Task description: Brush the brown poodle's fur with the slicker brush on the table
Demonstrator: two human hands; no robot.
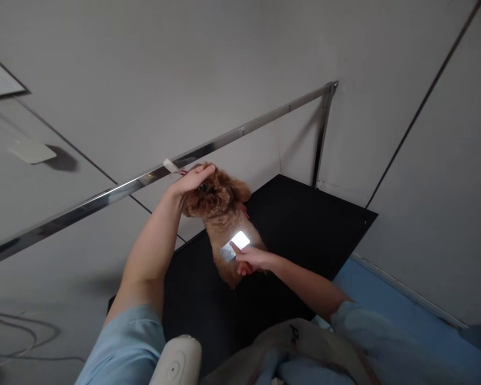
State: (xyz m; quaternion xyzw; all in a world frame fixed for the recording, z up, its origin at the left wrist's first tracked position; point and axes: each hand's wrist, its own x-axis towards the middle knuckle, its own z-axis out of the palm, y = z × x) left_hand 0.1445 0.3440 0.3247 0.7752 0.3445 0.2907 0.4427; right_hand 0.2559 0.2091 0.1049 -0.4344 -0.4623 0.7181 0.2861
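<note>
A small curly brown dog (224, 224) is on a black table (304, 230), its head raised and its body clipped shorter than the head. My left hand (192, 179) grips the dog's head from the left, thumb across the top; its other fingers are mostly hidden. In my right hand (254, 260) is a slicker brush (229, 251) with a brownish handle and a shiny rectangular head that glares white. My index finger lies along the back of the brush head, which rests against the dog's body. A bit of red shows beside the dog's neck.
A metal bar (224, 140) runs above the table's far side, joined to an upright post (321, 139). A white tab (170, 166) sits at the bar. At bottom is a white rounded device (178, 361). Cables (28, 326) hang at left; walls stand close behind.
</note>
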